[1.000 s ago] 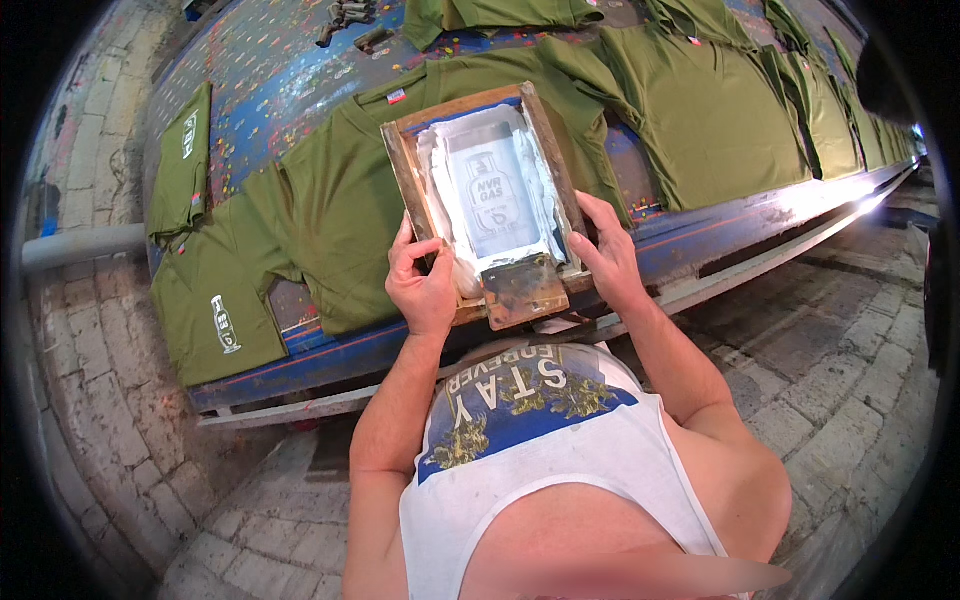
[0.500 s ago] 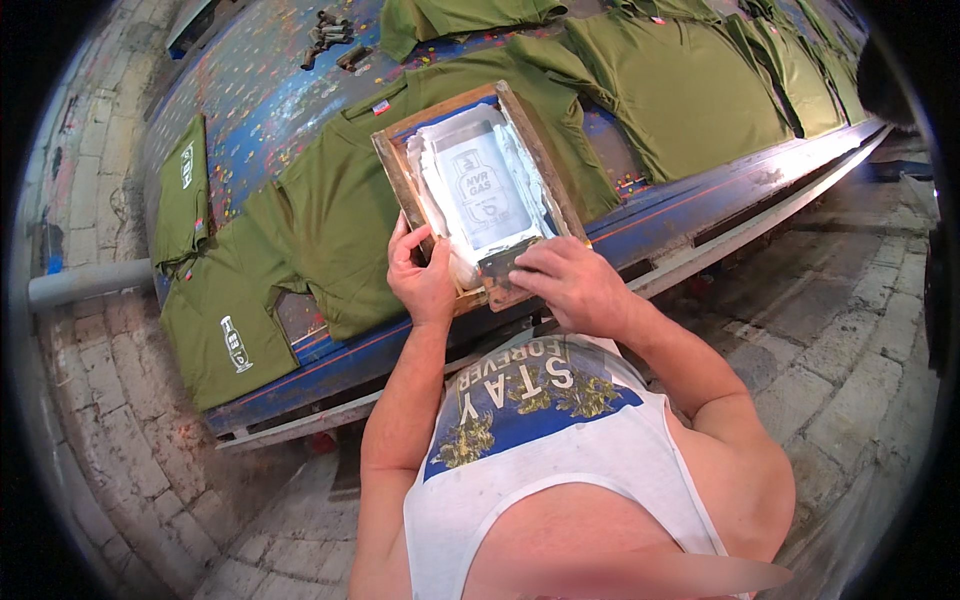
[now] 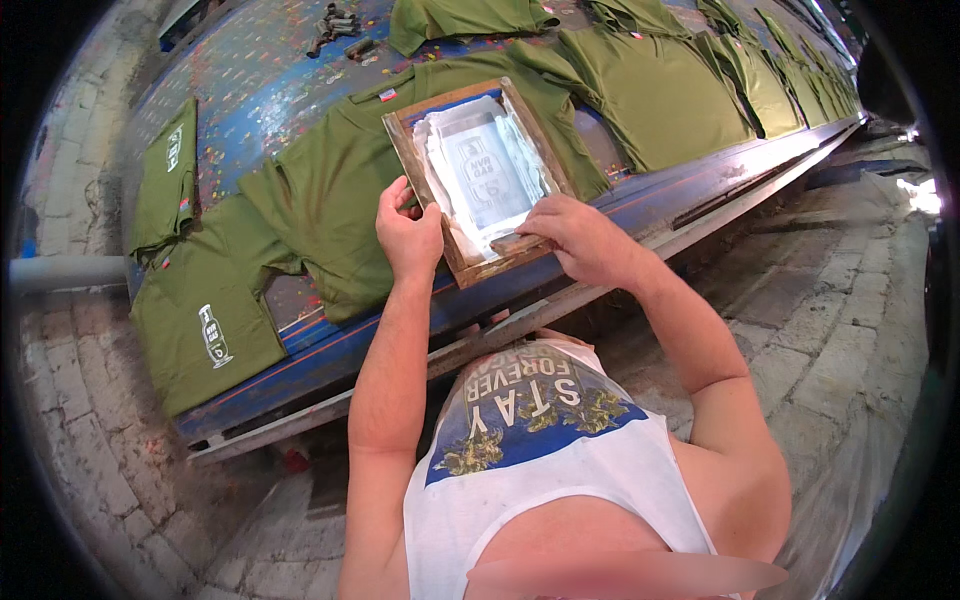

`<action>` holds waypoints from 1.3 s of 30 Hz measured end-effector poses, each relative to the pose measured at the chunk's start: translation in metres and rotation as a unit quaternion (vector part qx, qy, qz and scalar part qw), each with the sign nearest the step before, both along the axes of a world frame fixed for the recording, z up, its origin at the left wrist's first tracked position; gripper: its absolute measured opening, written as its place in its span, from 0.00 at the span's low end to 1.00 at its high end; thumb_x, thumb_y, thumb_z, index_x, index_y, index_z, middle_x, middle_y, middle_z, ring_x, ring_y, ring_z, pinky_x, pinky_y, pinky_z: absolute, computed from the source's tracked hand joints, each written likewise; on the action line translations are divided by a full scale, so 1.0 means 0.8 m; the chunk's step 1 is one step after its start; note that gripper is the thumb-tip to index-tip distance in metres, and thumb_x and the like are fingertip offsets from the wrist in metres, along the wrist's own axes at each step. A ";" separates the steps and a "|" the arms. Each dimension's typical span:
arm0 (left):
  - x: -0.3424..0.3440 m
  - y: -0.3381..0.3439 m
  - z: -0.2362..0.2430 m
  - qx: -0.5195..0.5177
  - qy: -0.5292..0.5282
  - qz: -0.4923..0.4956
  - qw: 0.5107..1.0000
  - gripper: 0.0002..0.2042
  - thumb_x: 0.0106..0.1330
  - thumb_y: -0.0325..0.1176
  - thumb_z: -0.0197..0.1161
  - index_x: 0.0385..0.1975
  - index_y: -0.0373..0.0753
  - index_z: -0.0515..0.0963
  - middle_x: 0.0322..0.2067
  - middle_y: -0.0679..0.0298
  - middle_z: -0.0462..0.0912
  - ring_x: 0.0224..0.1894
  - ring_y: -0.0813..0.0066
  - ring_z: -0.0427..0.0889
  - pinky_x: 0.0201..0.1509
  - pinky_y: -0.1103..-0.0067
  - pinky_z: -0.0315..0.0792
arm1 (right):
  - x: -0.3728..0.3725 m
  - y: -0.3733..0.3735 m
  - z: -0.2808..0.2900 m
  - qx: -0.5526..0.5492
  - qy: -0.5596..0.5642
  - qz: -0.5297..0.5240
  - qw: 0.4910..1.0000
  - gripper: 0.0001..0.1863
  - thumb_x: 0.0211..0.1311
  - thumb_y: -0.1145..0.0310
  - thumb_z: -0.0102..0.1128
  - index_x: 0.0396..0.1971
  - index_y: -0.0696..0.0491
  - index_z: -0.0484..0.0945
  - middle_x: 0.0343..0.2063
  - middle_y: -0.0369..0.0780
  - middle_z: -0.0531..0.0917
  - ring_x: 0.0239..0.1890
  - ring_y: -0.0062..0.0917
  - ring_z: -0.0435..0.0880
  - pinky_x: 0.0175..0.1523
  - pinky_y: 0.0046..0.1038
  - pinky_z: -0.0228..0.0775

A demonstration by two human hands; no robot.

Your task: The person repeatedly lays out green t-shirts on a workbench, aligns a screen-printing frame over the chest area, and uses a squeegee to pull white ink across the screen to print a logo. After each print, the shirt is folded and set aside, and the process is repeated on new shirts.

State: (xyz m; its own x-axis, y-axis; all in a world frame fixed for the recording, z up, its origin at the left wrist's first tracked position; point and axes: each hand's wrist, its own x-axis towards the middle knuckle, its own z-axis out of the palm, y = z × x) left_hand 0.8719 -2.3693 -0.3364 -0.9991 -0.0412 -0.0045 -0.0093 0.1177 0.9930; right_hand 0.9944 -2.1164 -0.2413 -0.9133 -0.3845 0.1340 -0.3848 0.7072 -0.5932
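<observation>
A wooden-framed printing screen [image 3: 541, 140] lies tilted on a green T-shirt [image 3: 335, 190]. White ink rings its mesh [image 3: 480, 185], where a dark bottle-shaped design shows. My left hand [image 3: 410, 235] grips the frame's left side, with the thumb on top and fingers around the outer edge. Inside the frame's near end, my right hand [image 3: 582, 240] pinches a squeegee [image 3: 512, 243]. Only a narrow strip of the squeegee shows; my fingers hide the rest.
Folded green shirts with white prints [image 3: 205, 345] lie at the left. More green shirts [image 3: 655, 100] run along the blue table [image 3: 250, 130] to the right. Small dark metal pieces [image 3: 335, 30] sit at the back. A metal rail [image 3: 540, 325] follows the table's near edge.
My right hand has moved the squeegee off the frame's near edge and inside it, tipping it so less shows. My left hand keeps its grip on the frame. The view has shifted slightly.
</observation>
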 end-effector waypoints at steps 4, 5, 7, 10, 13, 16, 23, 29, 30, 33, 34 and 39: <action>-0.005 -0.002 -0.003 -0.008 -0.016 -0.013 1.000 0.31 0.62 0.21 0.72 0.69 0.28 0.78 0.57 0.51 0.89 0.47 0.68 0.91 0.54 0.70 0.86 | 0.026 -0.019 -0.028 -0.005 0.051 -0.039 0.998 0.29 0.52 0.90 0.63 0.57 0.57 0.88 0.55 0.47 0.88 0.61 0.49 0.86 0.66 0.46 0.81; -0.005 -0.002 -0.002 -0.014 -0.020 -0.011 1.000 0.31 0.63 0.20 0.72 0.69 0.28 0.77 0.56 0.52 0.89 0.47 0.68 0.91 0.53 0.70 0.86 | 0.030 -0.023 -0.033 -0.003 0.072 -0.050 0.996 0.28 0.52 0.88 0.63 0.55 0.58 0.89 0.53 0.47 0.88 0.62 0.48 0.85 0.67 0.45 0.81; -0.005 -0.002 0.001 -0.024 -0.032 -0.007 0.999 0.31 0.63 0.20 0.72 0.70 0.28 0.77 0.55 0.52 0.89 0.46 0.68 0.91 0.53 0.70 0.86 | 0.025 -0.024 -0.040 -0.001 0.079 -0.051 0.996 0.28 0.53 0.87 0.63 0.56 0.58 0.89 0.55 0.46 0.88 0.62 0.48 0.85 0.67 0.44 0.81; -0.002 -0.001 0.011 -0.029 -0.048 -0.008 0.998 0.32 0.63 0.20 0.72 0.71 0.28 0.76 0.55 0.52 0.89 0.45 0.69 0.90 0.51 0.71 0.86 | 0.002 -0.020 -0.049 0.004 0.090 -0.045 0.995 0.28 0.54 0.86 0.64 0.57 0.57 0.89 0.56 0.46 0.88 0.61 0.47 0.85 0.67 0.44 0.81; 0.000 -0.001 0.021 -0.025 -0.061 -0.003 0.998 0.33 0.63 0.20 0.73 0.72 0.28 0.76 0.54 0.53 0.89 0.44 0.72 0.89 0.50 0.73 0.86 | -0.044 -0.011 -0.060 -0.005 0.121 -0.031 0.992 0.30 0.52 0.88 0.64 0.59 0.57 0.88 0.57 0.46 0.87 0.61 0.47 0.85 0.66 0.45 0.81; 0.003 0.001 0.028 -0.023 -0.087 0.012 0.996 0.35 0.63 0.20 0.75 0.73 0.28 0.75 0.52 0.55 0.89 0.43 0.73 0.88 0.48 0.73 0.85 | -0.099 -0.002 -0.066 -0.008 0.152 -0.015 0.988 0.28 0.56 0.87 0.64 0.59 0.56 0.88 0.55 0.46 0.88 0.60 0.47 0.86 0.66 0.45 0.81; 0.004 0.002 0.035 -0.069 -0.122 0.043 0.989 0.34 0.62 0.21 0.77 0.72 0.30 0.78 0.48 0.58 0.89 0.42 0.74 0.87 0.49 0.75 0.83 | -0.216 0.020 -0.054 0.012 0.164 0.024 0.986 0.24 0.57 0.84 0.63 0.55 0.56 0.89 0.52 0.50 0.88 0.60 0.49 0.86 0.68 0.46 0.80; 0.004 -0.004 0.027 -0.063 -0.145 0.056 0.986 0.32 0.62 0.21 0.78 0.69 0.30 0.81 0.43 0.61 0.89 0.41 0.76 0.87 0.47 0.77 0.82 | -0.252 0.026 -0.042 0.022 0.146 0.040 0.988 0.26 0.58 0.84 0.61 0.58 0.57 0.88 0.52 0.50 0.89 0.59 0.52 0.86 0.67 0.48 0.79; 0.003 -0.005 0.026 -0.057 -0.145 0.054 0.986 0.32 0.63 0.20 0.78 0.70 0.30 0.80 0.43 0.62 0.89 0.41 0.77 0.87 0.45 0.78 0.81 | -0.248 0.028 -0.042 0.014 0.156 0.050 0.986 0.26 0.58 0.84 0.62 0.58 0.56 0.88 0.52 0.49 0.89 0.59 0.52 0.86 0.66 0.48 0.79; 0.003 -0.008 0.021 -0.042 -0.147 0.052 0.987 0.31 0.62 0.22 0.79 0.69 0.30 0.81 0.42 0.63 0.89 0.41 0.77 0.86 0.46 0.78 0.81 | -0.220 0.026 -0.047 0.042 0.142 0.067 0.987 0.26 0.57 0.83 0.63 0.58 0.54 0.89 0.51 0.48 0.89 0.58 0.50 0.86 0.65 0.48 0.79; 0.003 -0.009 0.020 -0.035 -0.148 0.052 0.987 0.31 0.62 0.23 0.80 0.68 0.30 0.82 0.42 0.63 0.89 0.41 0.78 0.86 0.47 0.77 0.82 | -0.205 0.025 -0.048 0.033 0.140 0.076 0.987 0.26 0.57 0.83 0.63 0.58 0.54 0.89 0.51 0.48 0.89 0.58 0.49 0.86 0.65 0.48 0.79; 0.000 -0.013 0.018 -0.059 -0.139 0.031 0.988 0.30 0.65 0.22 0.79 0.69 0.31 0.81 0.41 0.65 0.89 0.39 0.78 0.87 0.39 0.78 0.81 | -0.094 0.017 -0.044 0.042 0.095 0.085 0.991 0.26 0.55 0.82 0.66 0.57 0.55 0.88 0.52 0.46 0.88 0.58 0.46 0.86 0.64 0.47 0.80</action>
State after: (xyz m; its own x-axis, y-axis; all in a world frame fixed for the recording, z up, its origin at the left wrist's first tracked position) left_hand 0.8721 -2.3798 -0.3223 -0.9553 -0.1193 -0.2705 -0.2913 0.2226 0.9304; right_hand 0.9190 -2.1030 -0.2765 -0.7953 -0.5480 0.2592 -0.6023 0.6659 -0.4403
